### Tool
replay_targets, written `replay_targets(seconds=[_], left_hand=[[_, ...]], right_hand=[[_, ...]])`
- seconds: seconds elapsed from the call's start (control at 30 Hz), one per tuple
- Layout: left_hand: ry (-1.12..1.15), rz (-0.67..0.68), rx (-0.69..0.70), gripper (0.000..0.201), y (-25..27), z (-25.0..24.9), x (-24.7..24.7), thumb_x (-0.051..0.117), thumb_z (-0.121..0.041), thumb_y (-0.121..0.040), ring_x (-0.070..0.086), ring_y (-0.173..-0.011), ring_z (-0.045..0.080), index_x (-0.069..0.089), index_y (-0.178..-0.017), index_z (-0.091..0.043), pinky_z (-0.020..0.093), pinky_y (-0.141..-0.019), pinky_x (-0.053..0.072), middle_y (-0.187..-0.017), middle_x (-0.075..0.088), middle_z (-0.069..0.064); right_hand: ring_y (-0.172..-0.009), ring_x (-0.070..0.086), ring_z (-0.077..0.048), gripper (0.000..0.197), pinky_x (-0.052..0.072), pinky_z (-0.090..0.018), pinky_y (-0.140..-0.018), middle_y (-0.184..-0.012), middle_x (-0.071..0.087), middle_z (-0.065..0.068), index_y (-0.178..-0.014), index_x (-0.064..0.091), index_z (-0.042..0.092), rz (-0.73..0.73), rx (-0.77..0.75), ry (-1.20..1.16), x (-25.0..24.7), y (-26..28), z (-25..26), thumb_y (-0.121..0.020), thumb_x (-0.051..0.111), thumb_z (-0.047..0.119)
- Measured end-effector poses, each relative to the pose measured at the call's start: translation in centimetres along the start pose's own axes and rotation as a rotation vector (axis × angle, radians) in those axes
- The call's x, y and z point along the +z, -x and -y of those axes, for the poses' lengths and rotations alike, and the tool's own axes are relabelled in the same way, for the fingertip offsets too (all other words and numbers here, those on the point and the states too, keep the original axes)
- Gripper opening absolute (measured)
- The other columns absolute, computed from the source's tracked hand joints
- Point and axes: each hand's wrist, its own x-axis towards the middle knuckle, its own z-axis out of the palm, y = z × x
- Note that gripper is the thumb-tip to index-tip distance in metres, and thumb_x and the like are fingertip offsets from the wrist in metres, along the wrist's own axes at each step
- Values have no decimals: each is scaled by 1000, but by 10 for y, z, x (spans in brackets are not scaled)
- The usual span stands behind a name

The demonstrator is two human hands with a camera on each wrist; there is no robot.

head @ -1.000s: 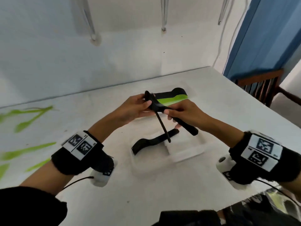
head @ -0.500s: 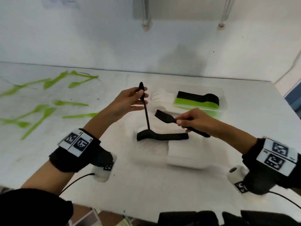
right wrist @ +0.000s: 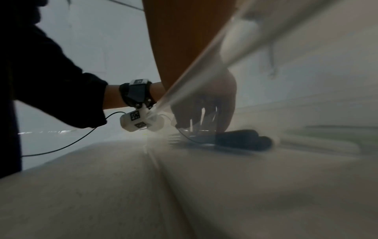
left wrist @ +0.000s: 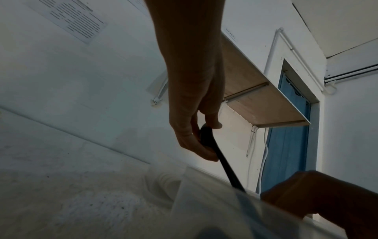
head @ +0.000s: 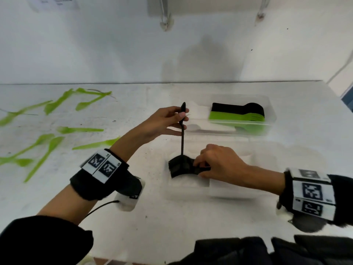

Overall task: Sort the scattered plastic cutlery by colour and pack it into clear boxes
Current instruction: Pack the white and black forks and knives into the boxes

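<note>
My left hand (head: 181, 116) pinches the top of a thin black utensil (head: 182, 136) and holds it upright, its lower end touching the black forks (head: 180, 167) in the near clear box (head: 238, 190). My right hand (head: 198, 166) grips the handle of a black fork and holds it down on the forks lying in that box. In the left wrist view the fingers (left wrist: 212, 124) clasp the black utensil (left wrist: 226, 168) above the box wall (left wrist: 204, 202). The right wrist view is blurred, with dark cutlery (right wrist: 243, 139) under the fingers (right wrist: 204, 105).
A second clear box (head: 271, 111) behind holds a stack of black cutlery (head: 235, 108) over green cutlery (head: 235, 117). Several green pieces (head: 45, 148) lie scattered on the white table (head: 172, 226) to the left. A wall rises right behind the table.
My right hand has come down with its black fork into the near box, onto the forks lying there. My left hand still holds the black utensil upright in much the same place.
</note>
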Motion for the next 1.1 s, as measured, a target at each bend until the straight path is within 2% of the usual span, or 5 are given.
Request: replay_targets(seconds=[0.3,0.6,0.8,0.97,1.1], left_hand=[[-16,106,-26,29,-12,11,-3,49,-19,-96,67,-83,10,52,-124,-12,26,-73,56,-101,60,3],[-16,150,-50,31,-16,9,-1,50,-16,-95,68,-81,9,50,-125,-12,23,-68,56,-102,67,1],[-88,182,6,25,-24,-10,1,51,-7,-93,68,-84,9,54,-118,-4,22,-73,55,-104,68,5],[-207,237,74,25,-44,-36,12,43,-8,-98,66,-84,5,53,-121,-6,21,-78,55,-107,66,4],[-230,300,34,26,-68,-57,24,38,-17,-101,69,-79,12,50,-124,-11,26,-71,57,-103,66,3]], right_hand=[[-97,48,-13,25,24,-20,-52,-100,55,7,-110,57,27,-39,49,35,6,-6,3,-86,59,37],[-93,52,-11,29,38,-26,-67,-100,57,6,-112,62,26,-16,130,-115,-6,-2,-6,-85,64,34],[-72,61,-12,11,44,-12,-63,-80,64,2,-92,71,15,-250,231,-433,-47,10,-43,-81,69,13],[-65,57,8,13,39,-1,-67,-79,65,1,-92,71,10,-402,279,-473,-62,0,-96,-81,67,5],[-74,59,-15,18,43,-11,-71,-86,63,-9,-94,71,5,-546,332,-388,-62,-10,-144,-79,65,-3]])
